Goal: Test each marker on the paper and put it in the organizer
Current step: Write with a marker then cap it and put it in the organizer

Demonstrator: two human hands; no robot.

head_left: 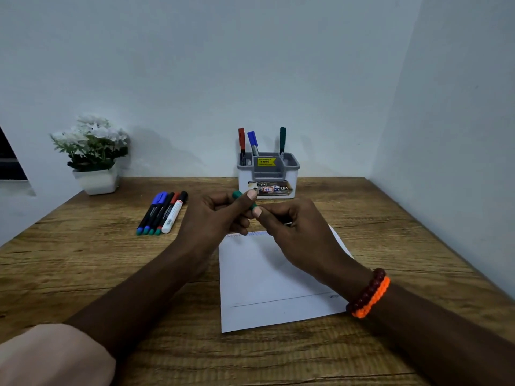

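I have the green marker (245, 203) between both hands above the far edge of the paper (267, 277) — left hand (214, 215) pinching the cap end, right hand (289, 227) curled round the barrel. Uncapping or recapping, I judge — I can't tell which; a straight pull or push is needed.

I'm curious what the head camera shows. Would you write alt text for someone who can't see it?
Two hands, left hand and right hand, grip a green marker above a sheet of paper on a wooden table. Behind stands a grey organizer holding three markers; five more markers lie to the left, near a potted plant.
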